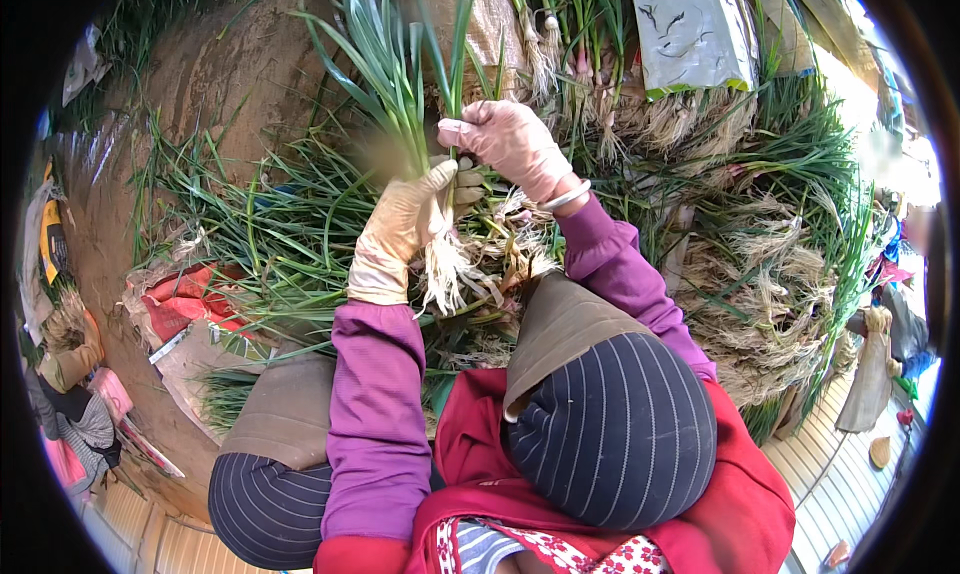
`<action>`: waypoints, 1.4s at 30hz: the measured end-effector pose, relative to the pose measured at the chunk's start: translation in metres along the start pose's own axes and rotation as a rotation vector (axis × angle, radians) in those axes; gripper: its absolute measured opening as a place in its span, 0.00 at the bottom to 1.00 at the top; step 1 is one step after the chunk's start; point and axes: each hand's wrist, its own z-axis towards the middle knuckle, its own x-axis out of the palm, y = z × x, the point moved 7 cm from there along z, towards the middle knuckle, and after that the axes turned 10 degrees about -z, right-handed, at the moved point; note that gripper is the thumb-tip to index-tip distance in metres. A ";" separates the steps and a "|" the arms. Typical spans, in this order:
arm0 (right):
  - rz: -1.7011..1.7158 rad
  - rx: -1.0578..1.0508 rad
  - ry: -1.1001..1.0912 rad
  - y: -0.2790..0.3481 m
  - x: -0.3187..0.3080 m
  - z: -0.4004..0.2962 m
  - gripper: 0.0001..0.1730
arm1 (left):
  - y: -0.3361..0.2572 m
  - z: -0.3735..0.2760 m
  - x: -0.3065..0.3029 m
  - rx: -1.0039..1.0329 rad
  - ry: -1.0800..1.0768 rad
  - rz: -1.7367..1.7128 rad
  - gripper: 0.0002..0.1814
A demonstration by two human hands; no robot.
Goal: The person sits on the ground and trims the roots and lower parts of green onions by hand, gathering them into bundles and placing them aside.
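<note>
My left hand (405,218), in a pale rubber glove, is closed around a bunch of green garlic plants (390,94). Their white roots (448,270) hang below the fist and their long green leaves rise above it. My right hand (510,143), in a pinkish glove with a light bangle at the wrist, pinches a green stalk (455,71) between thumb and finger just above the left hand. Some fingertips of the left hand are partly hidden by stalks. Below the hands lies a heap of loose garlic plants (517,244) with pinkish stems and pale roots.
Green leaves (292,206) spread over the earth floor to the left, beside a red and tan sack (184,296). Rooty bundles (757,304) are piled at right, and a grey sheet (690,34) covers others. Another person (82,416), partly seen, is at far left.
</note>
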 end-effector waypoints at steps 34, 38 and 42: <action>-0.567 0.429 -0.266 -0.151 -0.152 -0.036 0.27 | -0.020 0.001 0.062 0.159 0.046 0.120 0.15; -0.201 0.158 -0.429 -0.067 -0.127 -0.062 0.21 | -0.003 0.015 0.063 0.062 0.036 0.160 0.15; -0.523 -0.429 -0.029 -0.011 -0.051 -0.078 0.10 | 0.023 0.029 0.048 -0.013 -0.115 0.249 0.15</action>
